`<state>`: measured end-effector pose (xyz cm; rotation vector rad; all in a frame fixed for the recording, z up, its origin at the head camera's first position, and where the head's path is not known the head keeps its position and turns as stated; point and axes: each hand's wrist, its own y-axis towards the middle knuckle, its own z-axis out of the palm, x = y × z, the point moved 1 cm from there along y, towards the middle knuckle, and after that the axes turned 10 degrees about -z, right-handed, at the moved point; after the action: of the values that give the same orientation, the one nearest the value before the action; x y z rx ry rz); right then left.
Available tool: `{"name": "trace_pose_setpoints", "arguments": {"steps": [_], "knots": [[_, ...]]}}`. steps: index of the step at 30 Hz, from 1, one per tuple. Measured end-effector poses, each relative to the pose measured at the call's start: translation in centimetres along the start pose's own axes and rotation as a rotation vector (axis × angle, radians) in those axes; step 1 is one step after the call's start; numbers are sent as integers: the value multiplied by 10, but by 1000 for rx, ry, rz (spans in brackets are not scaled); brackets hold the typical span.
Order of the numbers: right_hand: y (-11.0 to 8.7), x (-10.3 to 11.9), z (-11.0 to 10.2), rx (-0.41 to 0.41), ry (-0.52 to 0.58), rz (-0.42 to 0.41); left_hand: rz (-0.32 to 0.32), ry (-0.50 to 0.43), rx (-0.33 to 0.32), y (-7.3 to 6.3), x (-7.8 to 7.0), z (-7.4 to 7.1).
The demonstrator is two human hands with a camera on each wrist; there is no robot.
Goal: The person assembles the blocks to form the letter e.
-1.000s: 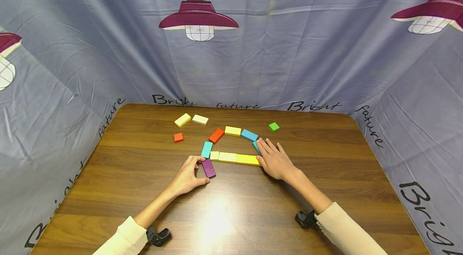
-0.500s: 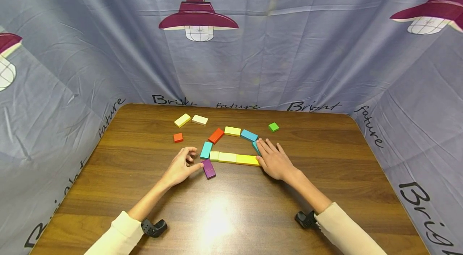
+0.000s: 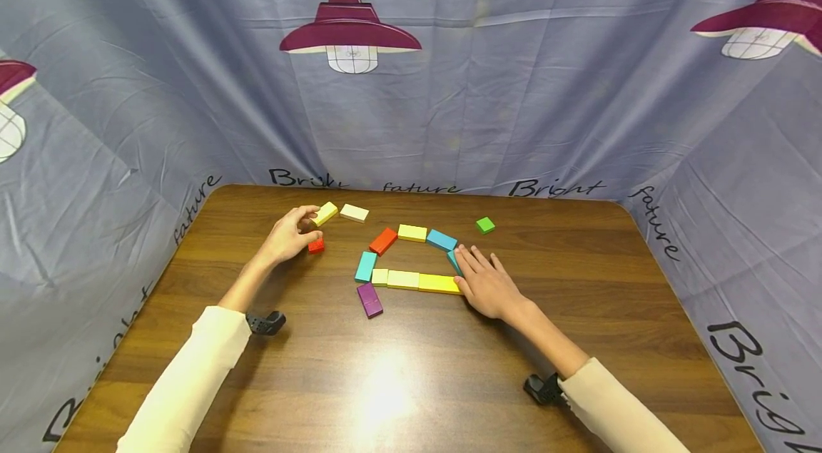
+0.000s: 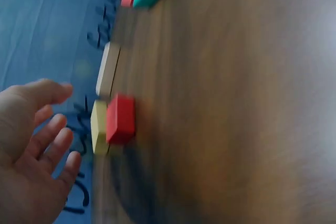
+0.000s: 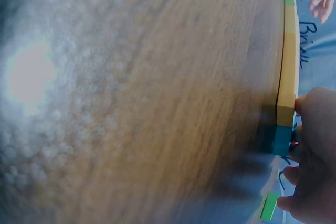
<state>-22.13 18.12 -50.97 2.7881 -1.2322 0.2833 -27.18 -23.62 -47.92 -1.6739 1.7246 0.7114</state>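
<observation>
My left hand (image 3: 290,235) hovers at the small red block (image 3: 316,245) and a pale yellow block (image 3: 325,213) on the far left. Its fingers and thumb are spread, with nothing between them in the left wrist view. My right hand (image 3: 491,287) rests with straight fingers over a teal block (image 3: 453,262), which it partly covers. Its thumb touches the end of the long yellow block (image 3: 439,284). That block lies in a row with a cream block (image 3: 403,280) and a small pale yellow square (image 3: 380,277). A purple block (image 3: 369,300) slants off the row's left end.
An arch of a turquoise block (image 3: 366,267), a red block (image 3: 383,241), a yellow block (image 3: 412,232) and a blue block (image 3: 442,240) curves behind the row. A cream block (image 3: 354,212) lies at the back left, a green block (image 3: 485,225) at the back right. Fabric walls surround the wooden table (image 3: 282,382).
My left hand has left the purple block and moved up and left to the small red and pale yellow blocks. The purple block stays in place, and my right hand has not moved.
</observation>
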Motion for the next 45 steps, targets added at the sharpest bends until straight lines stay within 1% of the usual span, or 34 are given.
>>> {"name": "trace_pose_setpoints", "arguments": {"steps": [2, 4, 5, 7, 10, 13, 16, 18, 20, 23, 25, 27, 30, 33, 38, 41, 45], "knots": [[0, 1, 0, 0, 2, -1, -31, 21, 3, 12, 3, -4], [0, 1, 0, -2, 1, -3, -61, 34, -5, 23, 4, -6], [0, 2, 0, -3, 1, -4, -75, 41, -10, 27, 5, -5], [1, 2, 0, -3, 3, -5, -82, 72, -25, 35, 8, -2], [2, 3, 0, 1, 6, -3, -103, 126, -34, 43, 13, 3], [2, 5, 0, 7, 8, -4, -148, 169, -40, 47, 17, 7], [3, 6, 1, 7, 9, -6, -188, 169, -57, 47, 20, 8], [3, 6, 1, 4, 9, -4, -198, 155, -71, 45, 21, 8], [3, 6, 1, 0, 8, -5, -194, 140, -91, 41, 21, 6], [3, 5, 1, -6, 11, -6, -153, 134, -119, 35, 20, 5], [2, 5, 1, -7, 11, -7, -110, 127, -126, 30, 17, 4], [2, 5, 1, -5, 11, -4, -53, 117, -117, 24, 11, 5], [2, 3, 2, 2, 12, -2, 27, 81, -72, 14, -1, 10], [2, 1, 2, 8, 12, 3, 105, 47, -20, 3, -15, 17], [3, -1, 2, 22, 13, 15, 250, 62, 53, -16, -38, 32], [3, -2, 1, 26, 15, 19, 311, 67, 119, -27, -49, 41], [3, -2, 2, 30, 18, 19, 370, 66, 215, -40, -61, 53]]}}
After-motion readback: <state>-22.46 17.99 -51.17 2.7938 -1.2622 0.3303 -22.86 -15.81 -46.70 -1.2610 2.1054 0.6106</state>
